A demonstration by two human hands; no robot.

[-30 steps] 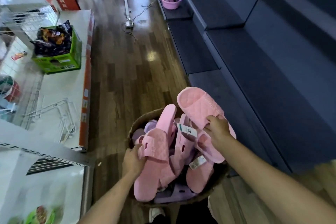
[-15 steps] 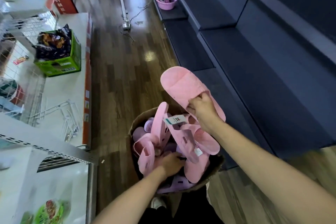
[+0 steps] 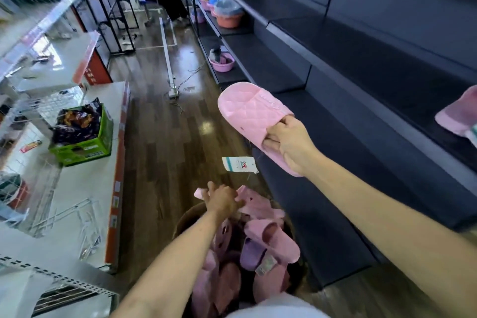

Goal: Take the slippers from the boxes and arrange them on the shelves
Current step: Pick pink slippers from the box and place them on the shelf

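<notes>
Raised from box (image 3: 180,223): slipper (image 3: 251,113) | right hand (image 3: 290,143) grips it, toe 10 o'clock | shelf (image 3: 387,80) at 2 o'clock | left hand (image 3: 222,200) grips second slipper (image 3: 245,196)

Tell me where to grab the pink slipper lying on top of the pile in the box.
Take the pink slipper by its strap. The strap arches clear of the pile and its opening faces up toward the camera, so fingers can probably slide under it from above, on the heel side. The flat sole offers less to hook.
</notes>
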